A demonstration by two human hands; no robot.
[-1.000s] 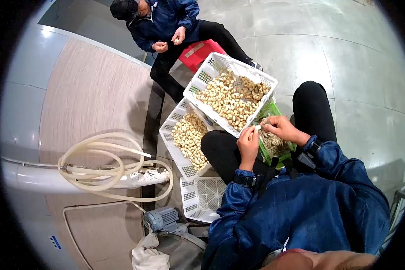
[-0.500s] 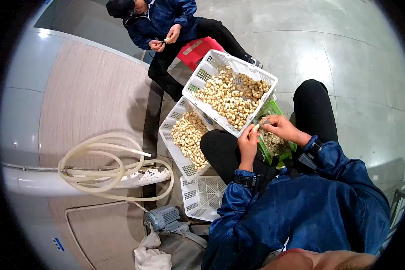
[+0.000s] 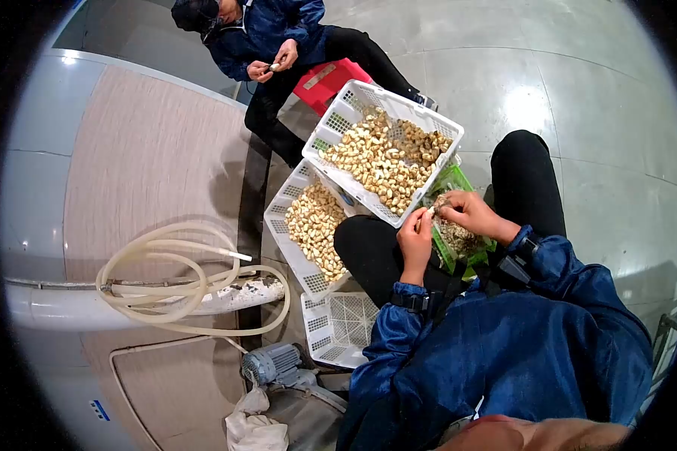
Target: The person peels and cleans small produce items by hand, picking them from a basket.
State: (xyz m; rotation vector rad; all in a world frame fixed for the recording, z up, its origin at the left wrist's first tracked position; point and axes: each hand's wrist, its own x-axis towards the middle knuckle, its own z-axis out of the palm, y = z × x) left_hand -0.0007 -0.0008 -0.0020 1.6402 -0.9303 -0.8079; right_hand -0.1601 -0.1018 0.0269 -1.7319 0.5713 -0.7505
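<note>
My left hand (image 3: pixel 414 239) pinches a small pale piece, which looks like a mushroom, above the near edge of the upper white crate (image 3: pixel 346 183). Close on its right, my right hand (image 3: pixel 472 213) has its fingers closed at the same piece; a small dark thing shows at its fingertips, too small to make out. Brown and cream pieces (image 3: pixel 384 161) lie in the upper crate. Below my hands is a green basket (image 3: pixel 459 180) with pale brown scraps (image 3: pixel 459 239), partly hidden by my right hand.
A second white crate (image 3: pixel 282 214) holds more pieces, left of my knee. Below it stands another white crate (image 3: pixel 338 323). A co-worker (image 3: pixel 267 37) sits on a red stool (image 3: pixel 327 81), fingers together. A coiled hose (image 3: pixel 158 274), motor (image 3: pixel 272 364) and white bag (image 3: pixel 254 432) are at left.
My hands stay together, with small finger movements around the pale piece. The co-worker and the crates appear slightly further left in view.
</note>
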